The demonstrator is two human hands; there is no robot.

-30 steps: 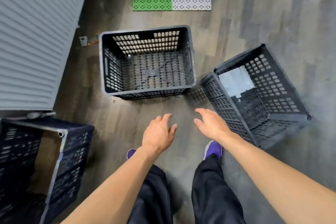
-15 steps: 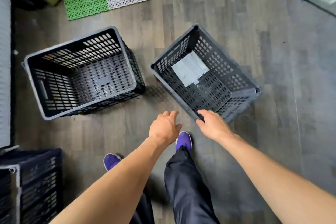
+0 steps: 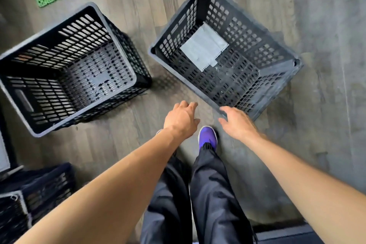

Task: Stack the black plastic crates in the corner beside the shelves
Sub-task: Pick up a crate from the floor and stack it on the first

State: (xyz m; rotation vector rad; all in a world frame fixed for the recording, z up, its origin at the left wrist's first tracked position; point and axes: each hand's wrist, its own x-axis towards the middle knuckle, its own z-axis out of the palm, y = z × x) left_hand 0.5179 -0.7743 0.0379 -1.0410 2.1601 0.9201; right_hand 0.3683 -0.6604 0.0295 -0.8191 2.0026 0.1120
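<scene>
The empty left hand (image 3: 181, 119) and right hand (image 3: 237, 123) are open wide by the black crate (image 3: 185, 82), which looks light and stiff, so grab its top edge.

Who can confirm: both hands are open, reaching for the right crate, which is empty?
Not empty: the head view shows a grey sheet lying in the right crate. The left hand and right hand are open, reaching for it.

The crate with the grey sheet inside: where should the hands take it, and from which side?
Probably take the crate by its top rim, from above, left hand and right hand on opposite sides: it stands upright, open-topped, with the rim bare all round.
</scene>
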